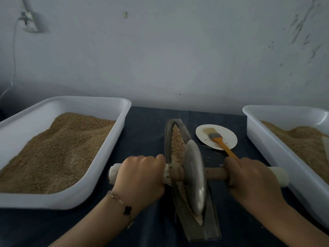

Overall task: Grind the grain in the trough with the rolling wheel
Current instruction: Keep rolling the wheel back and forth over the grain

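Observation:
A narrow boat-shaped metal trough [211, 227] lies lengthwise in the middle of the dark cloth, with grain [176, 141] showing in its far half. A grey metal rolling wheel [195, 177] stands on edge in the trough's near half. A wooden axle [214, 173] with pale wrapped ends runs through the wheel. My left hand [140, 177] grips the left end of the axle. My right hand [252, 179] grips the right end, knuckles up.
A large white tray [99, 155] of brown grain sits at the left, and another white tray [267, 139] of grain at the right. Behind my right hand a small white plate [227, 135] holds a brush [218, 139] with an orange handle. A wall rises close behind the table.

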